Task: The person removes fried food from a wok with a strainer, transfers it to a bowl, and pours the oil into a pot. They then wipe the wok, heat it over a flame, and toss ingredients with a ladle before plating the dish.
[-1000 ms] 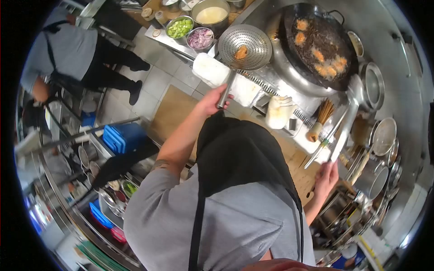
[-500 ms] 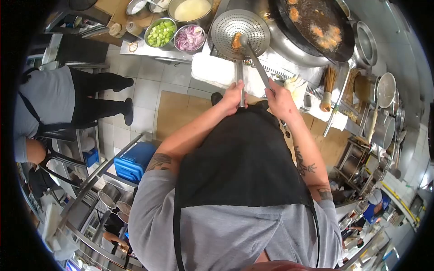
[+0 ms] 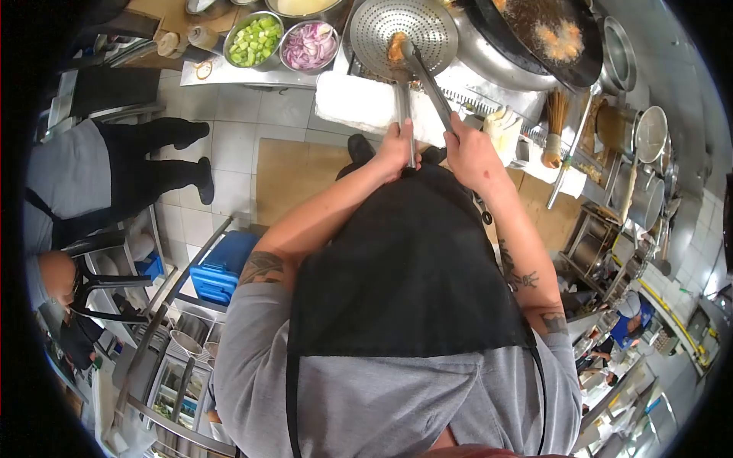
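Note:
My left hand [image 3: 396, 150] is closed round the handle of a perforated metal strainer [image 3: 372, 38]. A browned fried piece [image 3: 396, 46] lies in the strainer's bowl. In my right hand [image 3: 473, 155] is the handle of a metal ladle [image 3: 434, 88], whose head touches or sits just beside the fried piece. To the right of the strainer, a dark wok [image 3: 527, 57] holds oil with a bubbling cluster of fried pieces [image 3: 560, 41].
Bowls of chopped green vegetable [image 3: 254, 41] and sliced purple onion [image 3: 309, 46] stand left of the strainer. A folded white towel [image 3: 351, 98] lies on the front edge. A bamboo brush [image 3: 556, 126] stands at right. Another person [image 3: 72, 164] is at far left.
The camera view has shifted, so the counter sits higher in the picture. Fewer fried pieces show in the wok. Both hands keep their holds, and the ladle head remains by the fried piece.

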### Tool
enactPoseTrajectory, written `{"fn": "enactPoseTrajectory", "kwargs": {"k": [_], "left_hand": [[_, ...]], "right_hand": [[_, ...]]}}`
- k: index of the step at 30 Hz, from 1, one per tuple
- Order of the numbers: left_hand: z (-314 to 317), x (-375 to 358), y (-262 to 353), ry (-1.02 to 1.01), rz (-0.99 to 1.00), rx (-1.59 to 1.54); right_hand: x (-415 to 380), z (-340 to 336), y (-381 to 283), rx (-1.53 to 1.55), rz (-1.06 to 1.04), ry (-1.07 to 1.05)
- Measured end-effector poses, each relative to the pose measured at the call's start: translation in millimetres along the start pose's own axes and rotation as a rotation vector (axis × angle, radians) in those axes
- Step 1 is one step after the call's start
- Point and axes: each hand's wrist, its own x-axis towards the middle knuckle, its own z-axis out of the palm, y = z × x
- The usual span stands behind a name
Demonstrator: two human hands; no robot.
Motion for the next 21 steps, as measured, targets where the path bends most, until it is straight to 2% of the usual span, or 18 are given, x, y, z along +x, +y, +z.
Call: {"fn": "enactPoseTrajectory", "kwargs": {"k": [6, 16, 18, 21], "left_hand": [[3, 1, -5, 0.034, 0.053, 0.083], [6, 5, -9, 0.081, 0.101, 0.145], [6, 9, -11, 0.092, 0.079, 0.173], [8, 11, -14, 0.116, 0.115, 0.172]], "right_hand": [[13, -14, -12, -0.112, -0.023, -0.081], [16, 8, -3, -0.112, -0.025, -0.073], [17, -1, 0, -0.118, -0.095, -0.059], [15, -33, -7, -0.143, -0.055, -0.131]]}}
